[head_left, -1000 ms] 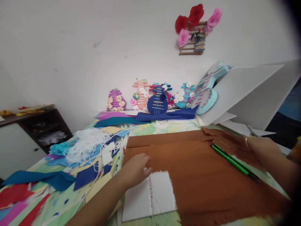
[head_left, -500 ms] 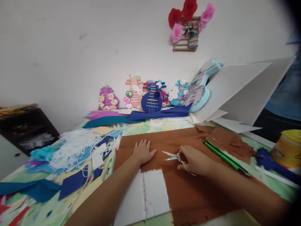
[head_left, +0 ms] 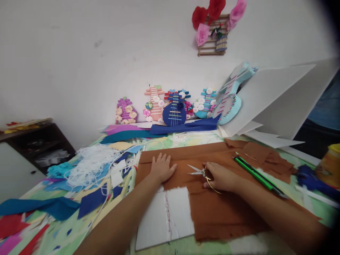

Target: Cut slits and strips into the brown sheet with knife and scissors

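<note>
Brown cloth (head_left: 225, 212) lies spread over the table. My left hand (head_left: 162, 168) rests flat on its upper left part, fingers apart, holding nothing. My right hand (head_left: 219, 177) grips small scissors (head_left: 199, 172) by their gold handles, over the middle of the cloth. The scissor blades are parted and point left toward my left hand, with a gap between. Below my left hand, a white board (head_left: 165, 219) with a reddish-brown line down it sits at the cloth's lower left.
Green cutter (head_left: 256, 175) and folded brown cloth (head_left: 265, 156) lie right, near a blue tool (head_left: 313, 180) and yellow tub (head_left: 330, 164). White string (head_left: 91, 164) and scraps cover the left. Decorated instrument shapes (head_left: 174, 111) and white sheets (head_left: 271, 95) stand behind.
The view has shifted, so most things sit slightly further right. My right hand and the scissors look slightly turned, blades still parted. My left hand stays flat on the cloth.
</note>
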Demonstrator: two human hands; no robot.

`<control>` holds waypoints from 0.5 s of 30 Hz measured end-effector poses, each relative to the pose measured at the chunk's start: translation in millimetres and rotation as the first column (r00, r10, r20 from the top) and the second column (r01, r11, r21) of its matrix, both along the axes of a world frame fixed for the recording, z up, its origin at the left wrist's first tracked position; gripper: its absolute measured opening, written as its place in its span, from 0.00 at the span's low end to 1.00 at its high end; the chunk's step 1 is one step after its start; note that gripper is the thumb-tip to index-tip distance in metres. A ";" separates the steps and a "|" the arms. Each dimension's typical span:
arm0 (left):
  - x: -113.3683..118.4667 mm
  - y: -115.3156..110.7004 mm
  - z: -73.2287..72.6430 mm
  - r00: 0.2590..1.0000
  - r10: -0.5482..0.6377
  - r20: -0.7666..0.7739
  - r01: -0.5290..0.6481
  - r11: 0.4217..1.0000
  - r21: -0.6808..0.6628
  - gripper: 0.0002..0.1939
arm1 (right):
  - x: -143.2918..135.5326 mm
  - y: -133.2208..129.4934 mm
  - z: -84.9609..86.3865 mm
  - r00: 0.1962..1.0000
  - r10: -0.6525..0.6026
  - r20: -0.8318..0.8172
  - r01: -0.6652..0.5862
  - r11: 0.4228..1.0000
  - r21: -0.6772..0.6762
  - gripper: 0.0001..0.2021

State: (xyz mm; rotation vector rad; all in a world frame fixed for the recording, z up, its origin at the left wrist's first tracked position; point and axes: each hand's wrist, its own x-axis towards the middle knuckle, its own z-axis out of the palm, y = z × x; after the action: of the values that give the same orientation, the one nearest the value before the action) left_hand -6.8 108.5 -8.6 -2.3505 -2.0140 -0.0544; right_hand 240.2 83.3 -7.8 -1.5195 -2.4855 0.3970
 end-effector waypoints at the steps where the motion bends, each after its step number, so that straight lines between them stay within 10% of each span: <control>1: -6.4 -6.5 9.9 1.000 0.019 -0.005 -0.019 0.999 0.030 0.29 | 1.6 -1.1 1.0 1.000 0.013 -0.020 -0.013 1.000 0.017 0.27; 7: -73.8 -69.2 63.1 0.978 0.207 -0.015 -0.207 0.978 -0.023 0.23 | 14.6 0.0 9.6 0.978 -0.064 -0.201 0.084 0.992 0.094 0.22; 15: -109.0 -150.8 22.9 0.928 0.368 -0.051 -0.371 0.908 -0.194 0.36 | 29.6 9.3 7.0 0.984 -0.169 0.047 0.160 0.974 0.158 0.13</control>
State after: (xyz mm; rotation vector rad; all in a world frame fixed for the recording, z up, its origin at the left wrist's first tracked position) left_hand -115.9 -42.3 14.3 -2.0101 -2.5277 0.1863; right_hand 269.8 92.6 -0.8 -1.6801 -2.3484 0.1296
